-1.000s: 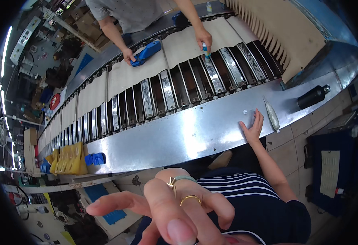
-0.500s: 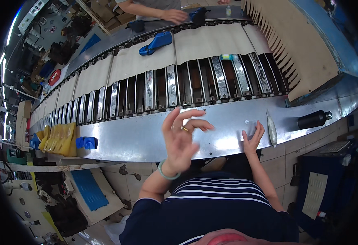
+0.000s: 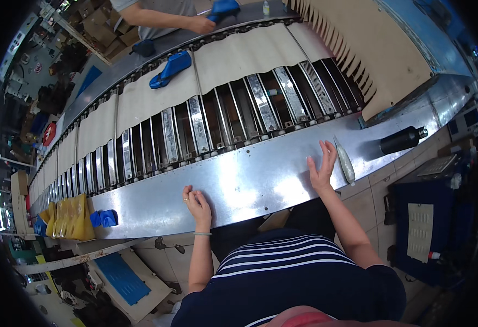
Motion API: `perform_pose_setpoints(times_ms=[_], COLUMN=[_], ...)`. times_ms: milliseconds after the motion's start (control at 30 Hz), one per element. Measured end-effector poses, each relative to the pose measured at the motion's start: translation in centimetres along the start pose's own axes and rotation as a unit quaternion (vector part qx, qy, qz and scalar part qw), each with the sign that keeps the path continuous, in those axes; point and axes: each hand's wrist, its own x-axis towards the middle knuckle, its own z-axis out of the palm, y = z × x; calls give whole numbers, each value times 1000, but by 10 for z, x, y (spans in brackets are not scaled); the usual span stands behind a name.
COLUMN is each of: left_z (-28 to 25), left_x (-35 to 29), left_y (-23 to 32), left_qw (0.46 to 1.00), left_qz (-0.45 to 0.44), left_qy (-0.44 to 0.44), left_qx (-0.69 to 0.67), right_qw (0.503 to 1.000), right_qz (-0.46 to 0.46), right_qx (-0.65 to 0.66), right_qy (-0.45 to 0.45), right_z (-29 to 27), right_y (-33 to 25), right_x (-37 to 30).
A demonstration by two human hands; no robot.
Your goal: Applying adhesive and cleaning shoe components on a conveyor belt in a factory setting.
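Observation:
My left hand is at the near edge of the metal counter, empty, its fingers loosely bent and apart. Farther right, my right hand hovers or rests over the counter, fingers spread, nothing in them; whether it touches the metal I cannot tell. Just beside it on the right lies a slim, pointed, pale-green tapered tube. A black bottle lies on its side beyond that. On the cream cloth of the conveyor sits a blue shoe last, out of reach of both hands.
Across the conveyor, a person's hand grips another blue last. Yellow pieces and small blue pieces lie at the counter's left. A fringed tan cover overhangs the conveyor at right. Dark gaps separate the metal slats.
My left hand has come down from its raised position to the counter's near edge. The co-worker's hand has taken hold of a blue last and lifted it. The whole view has shifted and tilted.

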Motion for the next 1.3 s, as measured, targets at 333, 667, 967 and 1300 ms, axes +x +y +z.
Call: perform_pose_setpoints(times_ms=[333, 667, 967, 1300], left_z=[24, 96, 91, 95], left_x=[23, 103, 103, 114], left_y=[23, 36, 46, 52], left_qw=[996, 969, 961, 951], left_qz=[23, 8, -18, -39], left_qy=[-50, -48, -99, -146], left_qx=[73, 244, 257, 269], right_qw=[998, 993, 763, 749], right_qz=[1, 54, 553, 578], right_qx=[56, -8, 258, 255], right_qy=[-13, -102, -213, -198], right_z=[27, 133, 234, 322], right_y=[30, 99, 219, 295], right_x=[72, 207, 275, 302])
